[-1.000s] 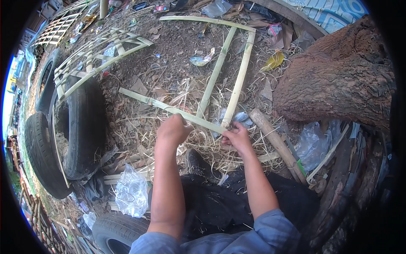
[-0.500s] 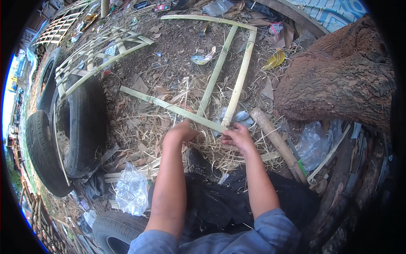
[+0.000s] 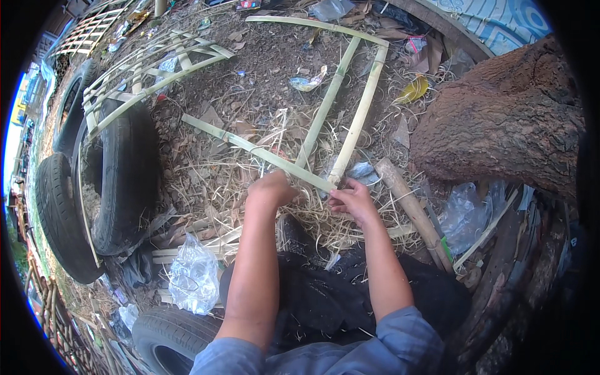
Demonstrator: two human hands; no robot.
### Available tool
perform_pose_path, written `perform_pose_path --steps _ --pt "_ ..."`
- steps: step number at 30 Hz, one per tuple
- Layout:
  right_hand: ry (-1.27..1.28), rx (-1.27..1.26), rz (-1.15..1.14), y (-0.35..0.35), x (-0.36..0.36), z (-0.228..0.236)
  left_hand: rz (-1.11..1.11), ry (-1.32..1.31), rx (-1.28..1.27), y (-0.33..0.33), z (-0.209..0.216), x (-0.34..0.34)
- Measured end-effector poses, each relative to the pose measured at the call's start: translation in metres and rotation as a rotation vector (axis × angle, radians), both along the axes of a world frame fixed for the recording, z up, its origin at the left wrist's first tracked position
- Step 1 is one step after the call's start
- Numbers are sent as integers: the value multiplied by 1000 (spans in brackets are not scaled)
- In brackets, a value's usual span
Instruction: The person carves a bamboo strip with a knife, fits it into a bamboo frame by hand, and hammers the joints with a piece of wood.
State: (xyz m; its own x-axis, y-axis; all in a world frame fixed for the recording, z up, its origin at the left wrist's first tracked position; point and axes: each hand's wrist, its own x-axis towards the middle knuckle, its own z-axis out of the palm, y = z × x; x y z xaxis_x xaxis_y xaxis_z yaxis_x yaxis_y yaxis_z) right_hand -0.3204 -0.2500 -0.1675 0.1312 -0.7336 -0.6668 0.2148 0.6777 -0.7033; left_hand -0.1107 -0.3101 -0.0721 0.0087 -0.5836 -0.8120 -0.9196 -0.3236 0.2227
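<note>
Pale green bamboo strips form an unfilled frame on the littered ground in front of me: a near strip [image 3: 250,147], two lengthwise strips side by side at the right, and a far strip [image 3: 312,25]. My right hand [image 3: 352,200] pinches the near right corner, where the near strip meets the outer lengthwise strip [image 3: 361,115]. The inner lengthwise strip [image 3: 328,103] also meets the near strip. My left hand [image 3: 272,189] is closed just below the near strip, left of that corner. Its fingertips are turned away, so what it holds cannot be made out.
A finished bamboo lattice [image 3: 156,81] leans on old tyres [image 3: 127,181] at the left. A thick tree trunk [image 3: 500,119] stands at the right, with a cut bamboo pole [image 3: 412,212] before it. Clear plastic bags [image 3: 194,275] and thin shavings [image 3: 331,225] lie around.
The whole view has shifted slightly. My left hand has turned a little and drawn slightly away from the near strip; my right hand keeps its pinch at the corner.
</note>
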Motion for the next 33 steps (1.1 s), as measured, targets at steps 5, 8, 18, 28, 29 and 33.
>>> perform_pose_path --steps 5,8,18,28,29,33 --pt "48 -20 -35 1 6 2 -144 65 -271 14 14 -17" --pt "102 -21 -49 1 8 12 -122 77 -185 14 23 -26" --pt "100 -43 -73 0 9 11 -165 60 -200 15 21 -28" --pt "96 -35 -36 -1 10 12 -329 32 -221 24 4 -30" --pt "80 -35 -38 -1 10 10 -324 22 -196 24 4 -30" --pt "70 -30 -58 0 8 9 -295 26 -207 21 7 -36"
